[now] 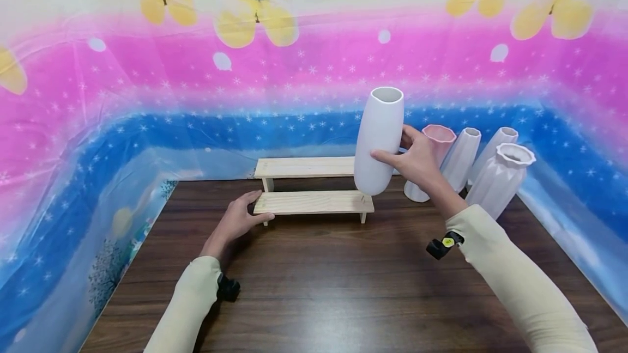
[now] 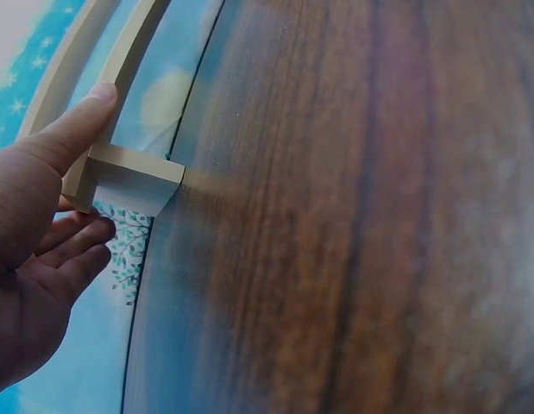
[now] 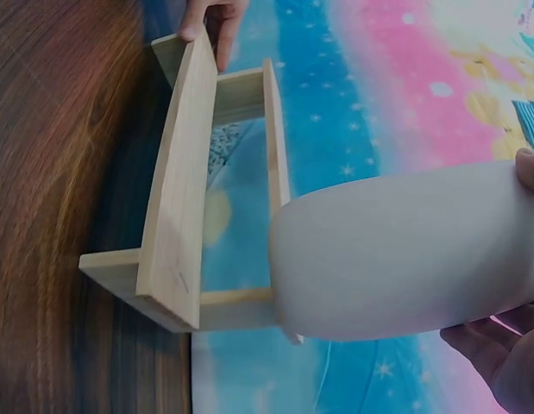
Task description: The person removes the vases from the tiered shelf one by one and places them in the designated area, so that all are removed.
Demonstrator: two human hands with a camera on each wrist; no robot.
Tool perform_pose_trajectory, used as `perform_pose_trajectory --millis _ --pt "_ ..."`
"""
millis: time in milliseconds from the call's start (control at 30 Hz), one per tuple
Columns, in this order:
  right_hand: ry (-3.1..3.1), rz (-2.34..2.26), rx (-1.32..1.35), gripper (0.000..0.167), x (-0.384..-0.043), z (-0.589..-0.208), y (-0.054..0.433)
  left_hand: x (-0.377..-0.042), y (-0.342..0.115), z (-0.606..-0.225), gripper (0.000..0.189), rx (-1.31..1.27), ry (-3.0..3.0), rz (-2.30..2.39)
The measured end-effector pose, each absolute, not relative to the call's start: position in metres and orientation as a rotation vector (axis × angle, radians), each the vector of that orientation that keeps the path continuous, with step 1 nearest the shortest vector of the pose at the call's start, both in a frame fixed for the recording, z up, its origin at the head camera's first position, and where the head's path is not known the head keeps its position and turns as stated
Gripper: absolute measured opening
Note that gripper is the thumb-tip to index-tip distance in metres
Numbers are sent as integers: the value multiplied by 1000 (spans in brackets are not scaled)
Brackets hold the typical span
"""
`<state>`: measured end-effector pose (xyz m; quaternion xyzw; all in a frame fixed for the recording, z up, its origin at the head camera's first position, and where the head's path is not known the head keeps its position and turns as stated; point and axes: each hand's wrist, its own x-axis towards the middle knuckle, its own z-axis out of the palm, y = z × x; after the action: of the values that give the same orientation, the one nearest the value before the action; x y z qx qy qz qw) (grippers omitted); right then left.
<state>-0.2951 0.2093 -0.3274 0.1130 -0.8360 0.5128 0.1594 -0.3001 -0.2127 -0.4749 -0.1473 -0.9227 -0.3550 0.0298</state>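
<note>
A smooth white vase is held upright, slightly tilted, in my right hand, thumb on its near side and other fingers around the right side. In the right wrist view the vase hangs off the table beside the stand. My left hand grips the left end of a two-step wooden stand, thumb at the front edge of the lower step. In the left wrist view, the left hand's thumb lies on the board and its other fingers are curled beyond it. The vase partly hides the upper step.
To the right stand a pink vase, a slim white vase, another white vase behind, and a pleated white vase with a flared rim. They are on a dark wooden table. A patterned cloth hangs behind.
</note>
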Motion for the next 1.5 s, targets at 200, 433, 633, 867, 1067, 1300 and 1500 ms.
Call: perform_pose_trajectory --millis 200,433,633,867,1067,1300,1500 --pt "-2395 1481 298 85 -288 -336 224 -299 -212 -475 86 -466 -2831 -1102" --pt "-2403 1460 223 84 -282 -344 241 -300 -213 -475 87 -466 -2840 -1084" --pt "-2446 1415 154 94 -277 -352 256 -298 -213 -476 86 -462 -2837 -1099" --pt "-2445 1400 137 91 -272 -363 271 -299 -212 -476 85 -456 -2839 -1093" --pt "-2417 1388 162 84 -270 -373 282 -300 -212 -474 84 -452 -2841 -1097" --pt "-2432 1377 164 80 -266 -385 293 -300 -213 -475 85 -446 -2853 -1075" --pt "-2440 1344 139 82 -261 -395 302 -299 -212 -474 86 -450 -2847 -1087"
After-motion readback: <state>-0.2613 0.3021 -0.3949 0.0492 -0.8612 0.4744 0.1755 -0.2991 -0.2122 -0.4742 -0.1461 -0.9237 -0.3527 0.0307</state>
